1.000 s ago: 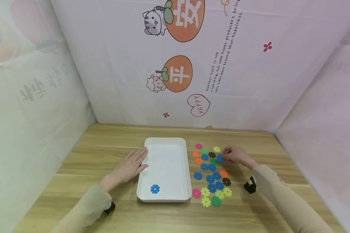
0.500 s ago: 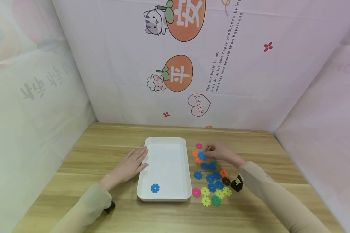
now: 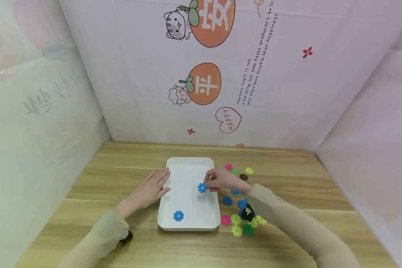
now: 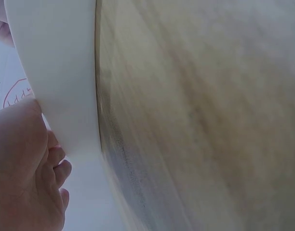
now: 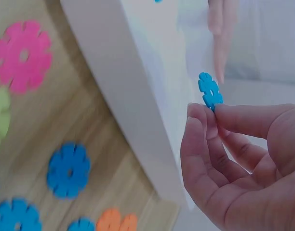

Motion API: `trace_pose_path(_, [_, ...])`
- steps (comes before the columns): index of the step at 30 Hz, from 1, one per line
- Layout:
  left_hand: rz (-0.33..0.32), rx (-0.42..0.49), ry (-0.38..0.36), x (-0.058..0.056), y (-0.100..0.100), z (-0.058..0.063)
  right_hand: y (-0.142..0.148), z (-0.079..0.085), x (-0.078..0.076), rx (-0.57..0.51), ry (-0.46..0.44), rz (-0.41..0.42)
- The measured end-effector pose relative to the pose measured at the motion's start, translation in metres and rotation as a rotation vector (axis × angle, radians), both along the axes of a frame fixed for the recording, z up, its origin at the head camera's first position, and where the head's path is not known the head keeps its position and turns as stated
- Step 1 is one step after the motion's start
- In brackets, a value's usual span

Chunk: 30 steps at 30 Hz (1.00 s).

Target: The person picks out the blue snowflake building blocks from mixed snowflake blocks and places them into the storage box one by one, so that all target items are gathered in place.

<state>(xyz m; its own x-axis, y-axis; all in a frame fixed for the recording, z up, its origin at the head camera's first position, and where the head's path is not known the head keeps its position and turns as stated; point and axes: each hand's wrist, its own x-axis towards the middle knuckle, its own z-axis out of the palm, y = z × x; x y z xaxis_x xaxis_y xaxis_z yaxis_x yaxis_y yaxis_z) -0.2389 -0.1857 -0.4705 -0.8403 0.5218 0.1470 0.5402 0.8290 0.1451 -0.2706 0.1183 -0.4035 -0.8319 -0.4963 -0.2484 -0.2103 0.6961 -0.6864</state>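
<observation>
A shallow white tray [image 3: 184,171] stands on the wooden table. My left hand [image 3: 149,191] lies against its left rim, fingers straight; the left wrist view shows the palm [image 4: 22,159] beside the tray wall. Over the tray's right side, my right hand [image 3: 220,178] pinches a blue snowflake disc [image 3: 200,188] between thumb and fingertips. Seen from the right wrist, the pinched disc [image 5: 205,84] is tilted, nearly edge-on, and clear of the rim. Another blue disc [image 3: 176,216] lies flat in the tray's near left part.
Several loose discs lie right of the tray, among them a pink one [image 3: 225,220], a blue one [image 3: 227,201], a green one [image 3: 248,230] and a yellow one [image 3: 249,171]. My right sleeve [image 3: 281,210] hides some. White printed cloth walls [image 3: 147,111] surround the table.
My right hand has moved left from the far right side of the loose discs to over the tray, carrying a blue snowflake disc. The left hand has stayed at the rim.
</observation>
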Motion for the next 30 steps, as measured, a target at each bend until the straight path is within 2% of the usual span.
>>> trace_pose_path(13, [0.002, 0.009, 0.004, -0.005, -0.001, -0.004, -0.057, -0.019, 0.011, 0.078, -0.024, 0.077])
trace_pose_path(30, [0.005, 0.017, 0.001, -0.003, -0.002, -0.004, -0.079, -0.031, 0.012, 0.1, -0.048, 0.126])
